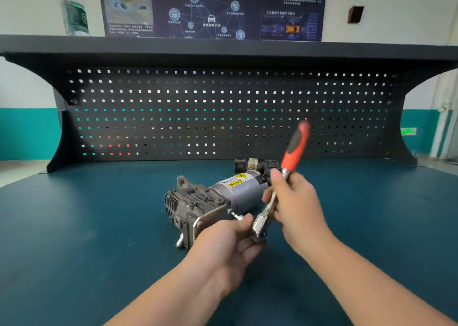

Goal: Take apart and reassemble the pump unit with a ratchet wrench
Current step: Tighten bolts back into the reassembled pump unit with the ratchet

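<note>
Nearest, left hand (226, 245) curled around the wrench head and a small bolt by the pump's plate. Right hand (295, 205) gripping the chrome shank of the ratchet wrench (293, 149), red handle tilted up. Beyond, pump (210, 201) lying mid-bench (99, 214): probably heavy, rigid cast metal, best steadied by the ribbed body. Behind, pegboard (223, 112).

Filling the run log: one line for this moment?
left hand: at ratchet head | right hand: grips shank | pump: on bench
</note>
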The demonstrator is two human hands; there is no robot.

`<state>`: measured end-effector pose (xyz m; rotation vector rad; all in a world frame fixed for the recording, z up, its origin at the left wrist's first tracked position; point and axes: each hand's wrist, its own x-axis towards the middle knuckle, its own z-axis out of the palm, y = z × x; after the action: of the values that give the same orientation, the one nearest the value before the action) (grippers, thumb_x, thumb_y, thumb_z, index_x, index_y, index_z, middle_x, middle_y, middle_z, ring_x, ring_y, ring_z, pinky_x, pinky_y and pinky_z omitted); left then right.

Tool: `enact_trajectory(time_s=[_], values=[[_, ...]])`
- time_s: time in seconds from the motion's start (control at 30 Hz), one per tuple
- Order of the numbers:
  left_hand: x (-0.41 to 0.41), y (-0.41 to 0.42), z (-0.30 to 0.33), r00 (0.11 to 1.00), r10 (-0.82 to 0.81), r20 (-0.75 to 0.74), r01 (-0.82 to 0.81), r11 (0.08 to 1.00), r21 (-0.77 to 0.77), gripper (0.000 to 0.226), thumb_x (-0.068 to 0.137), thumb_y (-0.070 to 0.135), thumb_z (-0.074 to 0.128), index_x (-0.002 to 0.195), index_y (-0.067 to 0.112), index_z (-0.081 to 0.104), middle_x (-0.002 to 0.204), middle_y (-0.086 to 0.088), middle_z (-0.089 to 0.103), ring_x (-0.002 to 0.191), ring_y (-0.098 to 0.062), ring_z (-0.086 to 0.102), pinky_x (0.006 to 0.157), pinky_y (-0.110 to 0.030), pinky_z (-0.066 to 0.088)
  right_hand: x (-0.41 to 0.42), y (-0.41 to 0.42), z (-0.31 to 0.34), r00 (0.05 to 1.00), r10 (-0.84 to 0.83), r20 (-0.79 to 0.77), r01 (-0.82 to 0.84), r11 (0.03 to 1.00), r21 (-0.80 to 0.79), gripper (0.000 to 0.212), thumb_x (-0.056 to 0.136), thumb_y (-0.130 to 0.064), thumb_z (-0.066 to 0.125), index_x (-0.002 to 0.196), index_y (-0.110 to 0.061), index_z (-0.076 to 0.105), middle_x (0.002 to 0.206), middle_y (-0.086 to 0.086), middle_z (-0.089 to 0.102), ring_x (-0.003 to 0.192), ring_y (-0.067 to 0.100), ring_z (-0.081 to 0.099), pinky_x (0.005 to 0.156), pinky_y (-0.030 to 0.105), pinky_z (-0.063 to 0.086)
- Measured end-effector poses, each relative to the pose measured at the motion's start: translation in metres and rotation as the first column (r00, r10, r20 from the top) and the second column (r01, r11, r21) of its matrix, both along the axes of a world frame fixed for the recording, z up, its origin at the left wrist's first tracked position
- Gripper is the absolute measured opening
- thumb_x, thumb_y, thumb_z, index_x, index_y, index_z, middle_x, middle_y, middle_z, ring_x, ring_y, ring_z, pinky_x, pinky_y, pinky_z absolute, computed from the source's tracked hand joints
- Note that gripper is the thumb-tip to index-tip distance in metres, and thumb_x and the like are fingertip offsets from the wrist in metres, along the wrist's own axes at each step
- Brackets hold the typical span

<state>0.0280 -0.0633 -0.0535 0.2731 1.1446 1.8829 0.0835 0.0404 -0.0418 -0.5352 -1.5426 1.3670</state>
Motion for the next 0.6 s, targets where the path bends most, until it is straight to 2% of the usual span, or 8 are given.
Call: enact_trajectory(time_s=[0.07, 0.13, 0.2, 0.3, 0.37, 0.43, 0.53, 0.6], values=[[0.0, 0.001, 0.0, 1.0, -0.005, 0.01, 0.005, 1.0, -0.001, 0.007, 0.089, -0.001, 0.055, 0.09, -0.001, 0.062, 0.073, -0.014, 0.07, 0.059, -0.021, 0.065, 0.057, -0.03, 0.058, -0.004, 0.006, -0.005, 0.994, 0.04, -0.101, -0.085, 0.864, -0.496, 0.021, 0.099, -0.019, 0.048, 0.079, -0.012, 0.049, 0.06, 0.007, 0.053, 0.025, 0.004, 0.035, 0.028, 0.015, 0.024], [-0.002, 0.001, -0.001, 1.0, -0.006, 0.009, 0.006, 1.0, -0.01, 0.006, 0.089, -0.001, 0.056, 0.09, -0.001, 0.062, 0.073, -0.015, 0.069, 0.061, -0.022, 0.064, 0.057, -0.03, 0.057, -0.008, 0.006, -0.013, 0.99, 0.026, -0.137, -0.11, 0.748, -0.655, 0.023, 0.099, -0.017, 0.048, 0.078, -0.009, 0.047, 0.064, 0.008, 0.051, 0.024, 0.006, 0.036, 0.029, 0.013, 0.025], [-0.002, 0.0, -0.001, 1.0, -0.01, -0.002, 0.01, 1.0, -0.021, 0.005, 0.088, 0.001, 0.058, 0.091, 0.0, 0.063, 0.075, -0.016, 0.068, 0.064, -0.023, 0.064, 0.058, -0.03, 0.056, -0.011, 0.004, -0.015, 0.998, 0.001, -0.064, -0.034, 0.862, -0.505, 0.025, 0.099, -0.021, 0.048, 0.075, -0.011, 0.05, 0.061, 0.005, 0.054, 0.036, 0.011, 0.042, 0.039, 0.022, 0.032], [-0.001, 0.0, 0.0, 1.0, -0.011, -0.015, 0.011, 1.0, 0.002, 0.006, 0.087, 0.006, 0.062, 0.086, 0.001, 0.066, 0.081, -0.016, 0.07, 0.068, -0.024, 0.064, 0.064, -0.033, 0.057, -0.001, -0.007, -0.001, 0.997, -0.049, -0.065, 0.056, 0.993, 0.108, 0.024, 0.096, -0.029, 0.051, 0.076, -0.017, 0.052, 0.052, -0.005, 0.058, 0.044, 0.007, 0.045, 0.047, 0.021, 0.036], [0.0, -0.001, 0.001, 1.0, -0.022, -0.007, 0.022, 0.999, 0.024, 0.01, 0.089, 0.004, 0.059, 0.085, 0.0, 0.067, 0.081, -0.017, 0.07, 0.067, -0.024, 0.065, 0.061, -0.032, 0.059, 0.007, -0.018, 0.003, 0.995, 0.082, -0.062, -0.042, 0.876, 0.481, 0.02, 0.092, -0.035, 0.053, 0.079, -0.02, 0.05, 0.056, -0.006, 0.058, 0.046, 0.004, 0.049, 0.049, 0.016, 0.039], [0.0, -0.002, 0.002, 0.998, -0.055, -0.004, 0.055, 0.998, 0.027, 0.015, 0.091, 0.001, 0.053, 0.087, -0.003, 0.067, 0.073, -0.015, 0.068, 0.058, -0.021, 0.066, 0.05, -0.027, 0.056, 0.009, -0.025, 0.001, 0.991, 0.132, 0.037, -0.122, 0.731, 0.671, 0.02, 0.09, -0.038, 0.051, 0.08, -0.023, 0.046, 0.059, -0.005, 0.057, 0.051, 0.01, 0.053, 0.053, 0.023, 0.044], [0.0, -0.002, 0.001, 0.999, -0.023, 0.025, 0.023, 1.0, 0.008, 0.015, 0.091, 0.0, 0.051, 0.084, -0.002, 0.064, 0.066, -0.013, 0.067, 0.058, -0.021, 0.064, 0.048, -0.028, 0.056, 0.005, -0.019, 0.001, 0.999, 0.004, 0.046, -0.028, 0.842, 0.538, 0.019, 0.095, -0.03, 0.052, 0.079, -0.022, 0.048, 0.056, -0.006, 0.057, 0.048, 0.007, 0.051, 0.051, 0.024, 0.043], [0.0, -0.001, 0.002, 0.999, -0.014, 0.043, 0.014, 1.0, 0.009, 0.011, 0.091, 0.001, 0.053, 0.085, -0.001, 0.062, 0.07, -0.014, 0.068, 0.064, -0.023, 0.063, 0.055, -0.03, 0.058, 0.001, -0.009, 0.004, 0.998, -0.046, 0.051, 0.039, 0.992, 0.117, 0.02, 0.097, -0.026, 0.051, 0.078, -0.017, 0.052, 0.055, -0.003, 0.058, 0.041, 0.007, 0.046, 0.045, 0.024, 0.037]])
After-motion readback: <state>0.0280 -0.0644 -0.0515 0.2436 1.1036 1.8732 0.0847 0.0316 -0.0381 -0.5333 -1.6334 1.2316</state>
